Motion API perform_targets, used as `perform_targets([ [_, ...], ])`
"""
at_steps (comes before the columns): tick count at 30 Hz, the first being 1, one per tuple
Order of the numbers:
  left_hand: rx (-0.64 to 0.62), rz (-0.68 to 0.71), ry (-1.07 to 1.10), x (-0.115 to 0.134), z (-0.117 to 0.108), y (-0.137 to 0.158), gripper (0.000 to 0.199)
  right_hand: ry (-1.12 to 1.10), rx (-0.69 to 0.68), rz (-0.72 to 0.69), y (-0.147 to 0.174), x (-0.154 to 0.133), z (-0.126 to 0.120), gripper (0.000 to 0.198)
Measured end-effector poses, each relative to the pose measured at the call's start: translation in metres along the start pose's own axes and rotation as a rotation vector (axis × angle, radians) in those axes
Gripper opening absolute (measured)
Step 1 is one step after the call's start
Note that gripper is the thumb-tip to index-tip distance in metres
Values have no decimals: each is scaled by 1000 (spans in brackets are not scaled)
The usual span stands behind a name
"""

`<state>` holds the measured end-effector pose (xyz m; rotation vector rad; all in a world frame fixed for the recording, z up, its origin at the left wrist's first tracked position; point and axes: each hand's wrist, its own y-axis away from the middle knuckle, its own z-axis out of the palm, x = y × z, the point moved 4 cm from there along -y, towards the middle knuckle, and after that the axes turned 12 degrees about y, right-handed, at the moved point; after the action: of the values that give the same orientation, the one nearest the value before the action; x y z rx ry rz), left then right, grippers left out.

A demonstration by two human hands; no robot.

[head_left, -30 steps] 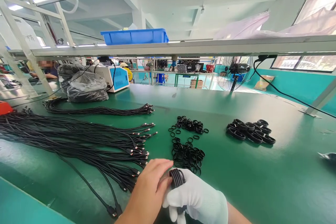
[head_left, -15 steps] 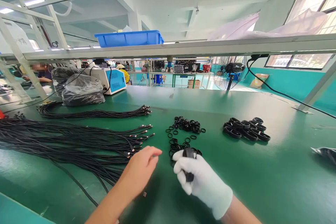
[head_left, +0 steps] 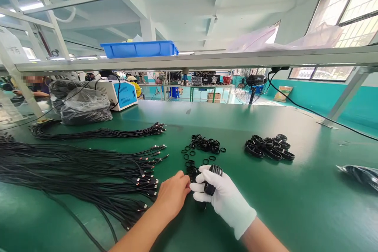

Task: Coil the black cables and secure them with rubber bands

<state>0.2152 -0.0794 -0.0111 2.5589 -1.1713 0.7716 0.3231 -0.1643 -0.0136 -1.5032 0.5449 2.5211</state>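
Observation:
My right hand [head_left: 226, 199], in a white glove, is closed around a small coiled black cable [head_left: 210, 188] that shows between thumb and fingers. Bare, my left hand [head_left: 174, 192] has its fingers curled together close to the glove's fingertips, at the edge of a small pile of black rings [head_left: 191, 168]. Its fingertips are partly hidden, so anything in them cannot be made out. Farther back lies a larger heap of black rings [head_left: 206, 143], with several loose ones around it. Long black cables [head_left: 88, 161] with metal plugs spread to the left of my hands.
Finished-looking cable coils [head_left: 270, 147] are stacked at right, and a plastic bag [head_left: 358, 175] lies at the far right. Another cable bundle [head_left: 100, 133], dark bags [head_left: 85, 106] and a white-blue machine [head_left: 121, 95] stand back left. Overhead, a shelf [head_left: 206, 58] carries a blue bin [head_left: 138, 49].
My left hand has moved right to the near ring pile, and its fingers have curled in. My right hand still holds the coil, now turned somewhat. The whole view has shifted slightly.

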Motion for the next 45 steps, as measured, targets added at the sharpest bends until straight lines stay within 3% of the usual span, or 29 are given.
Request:
perform_targets([
  [8, -9, -72, 19, -9, -25, 19, 15, 110, 19, 9, -4, 11, 6, 34],
  [14, 82, -108, 133, -7, -37, 28, 17, 198, -108, 91, 5, 14, 18, 33],
  [17, 144, -8, 311, 4, -37, 29, 13, 312, -251, 178, 10, 21, 29, 26],
  [20, 171, 125, 498, 14, -30, 32, 23, 396, -379, 217, 14, 25, 37, 19],
  [28, 289, 219, 529, 13, -15, 44, 30, 582, -423, 279, 19, 27, 41, 12],
  [34, 370, 185, 590, 11, -14, 45, 29, 562, -444, 255, 19, 31, 43, 24],
  [40, 275, 119, 623, 12, -17, 42, 28, 449, -437, 271, 16, 34, 40, 26],
  [45, 270, 75, 658, 0, -15, 41, 20, 320, -396, 273, 13, 33, 32, 18],
])
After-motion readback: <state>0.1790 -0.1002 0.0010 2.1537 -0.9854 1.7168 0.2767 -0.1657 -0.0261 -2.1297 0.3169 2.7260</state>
